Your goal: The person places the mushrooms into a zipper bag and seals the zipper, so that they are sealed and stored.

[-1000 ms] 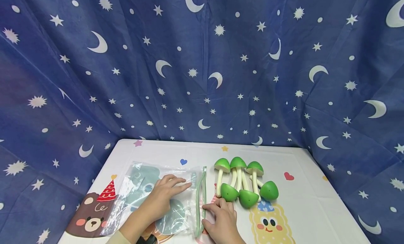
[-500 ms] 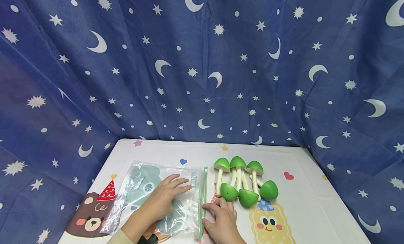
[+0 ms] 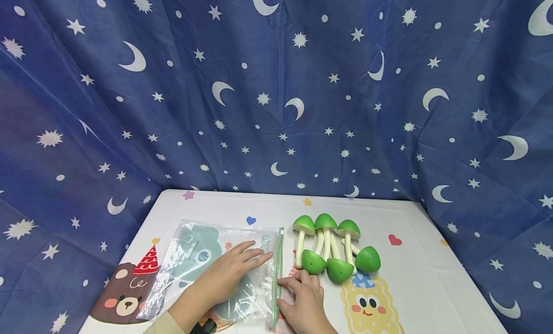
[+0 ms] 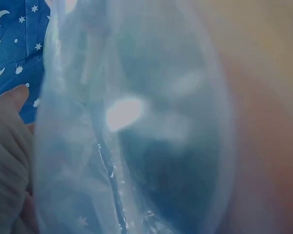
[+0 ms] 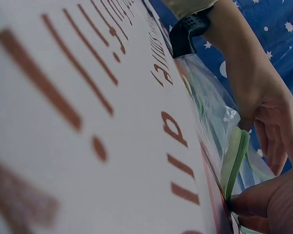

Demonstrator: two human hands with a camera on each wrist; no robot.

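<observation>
Right hand [image 3: 304, 303] pinching the green edge [image 3: 276, 281] of the plastic bag [image 3: 255, 288]; left hand [image 3: 231, 271] spread over it, holding nothing.
Bag laid flat on the table [image 3: 419, 257], edge secured; closure state undetermined. Mushrooms [image 3: 327, 247] all lie outside, beside it; work on the edge judged unfinished. Right wrist view shows thumb against the edge; head view alone shows mushrooms; left wrist view, blurred, gives mainly glossy plastic.

We are seeing a bag [image 3: 255, 288] lying on the table [image 3: 432, 267], lower left of centre, the left hand [image 3: 233, 271] over it, the right hand [image 3: 304, 298] at its right edge, mushrooms [image 3: 327, 247] lying farther right, a curtain [image 3: 276, 118] hanging behind.
</observation>
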